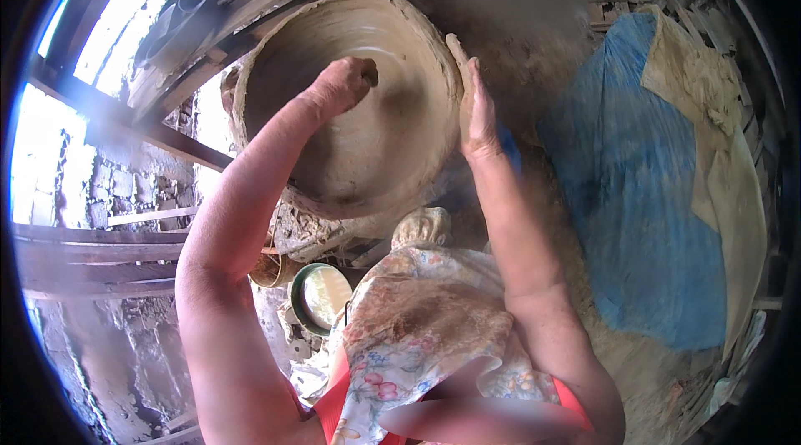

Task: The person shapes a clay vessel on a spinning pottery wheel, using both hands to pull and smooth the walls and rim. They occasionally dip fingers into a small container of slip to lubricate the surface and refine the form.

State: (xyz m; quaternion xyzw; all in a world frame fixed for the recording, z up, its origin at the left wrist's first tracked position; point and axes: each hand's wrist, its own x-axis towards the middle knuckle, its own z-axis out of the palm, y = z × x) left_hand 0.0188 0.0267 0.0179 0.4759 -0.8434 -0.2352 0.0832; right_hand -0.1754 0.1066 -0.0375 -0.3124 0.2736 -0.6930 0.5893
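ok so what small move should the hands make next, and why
Perhaps shift the curled left hand across the clay vessel toward the right hand: the right lies open along the outer side, while the left is over the inside, apart from that stretch of wall, so moving there could support it.

Pottery workshop, large clay vessel (409, 124), wooden beam (185, 146)

The left arm (225, 220), bent at the elbow, angles far and right to a curled left hand (344, 83). The right arm (521, 236) slants far and left, the right hand (476, 115) flat, fingers (457, 52) extended.
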